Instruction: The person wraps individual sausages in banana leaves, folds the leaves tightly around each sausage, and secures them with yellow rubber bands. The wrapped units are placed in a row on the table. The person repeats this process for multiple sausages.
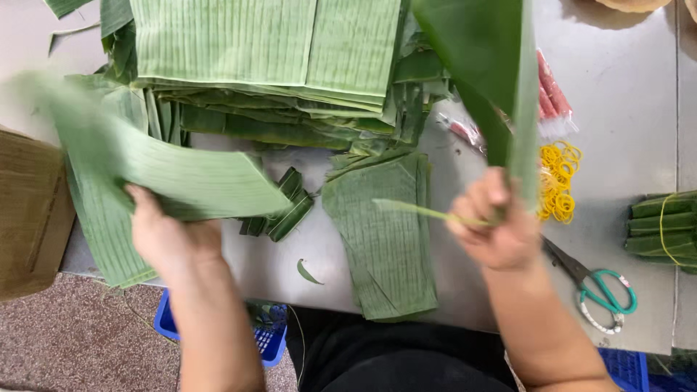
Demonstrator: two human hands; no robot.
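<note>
Grey metal surface (624, 94) is carrying the lot. A big stack of cut leaf sheets (268, 51) is lying beyond both hands. A smaller pile of leaf pieces (388, 239) is sitting between the left hand (170, 236) and the right hand (494, 225). A folded leaf strip (283, 214) is resting just right of the left hand. Yellow rubber bands (557, 181) and green-handled scissors (599, 287) are lying just right of the right hand; a tied leaf bundle (664, 229) is lying farther right.
</note>
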